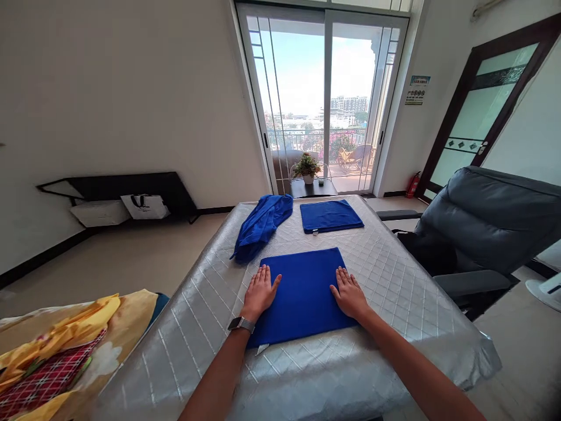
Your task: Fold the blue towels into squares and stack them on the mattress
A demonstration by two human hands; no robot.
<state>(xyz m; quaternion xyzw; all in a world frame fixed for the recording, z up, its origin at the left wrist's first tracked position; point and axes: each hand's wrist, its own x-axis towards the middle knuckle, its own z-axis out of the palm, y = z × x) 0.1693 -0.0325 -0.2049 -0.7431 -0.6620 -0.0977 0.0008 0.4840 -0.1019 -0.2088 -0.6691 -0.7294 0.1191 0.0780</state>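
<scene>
Blue cloth [307, 298] lies flat and squared on the silver table cover [394, 310], and from my remote seat I have both hands on it — left hand [262, 290] and right hand [349, 293] palm down at opposite side edges, fingers straight, gripping nothing. I judge this piece nearly finished. Beyond it, the folded cloth [332, 215] looks done; the crumpled cloth [265, 225] to its left — loosely heaped — seems left to do.

Left hand [262, 290] and right hand [350, 295] lie palm down, fingers [265, 272] extended.
</scene>
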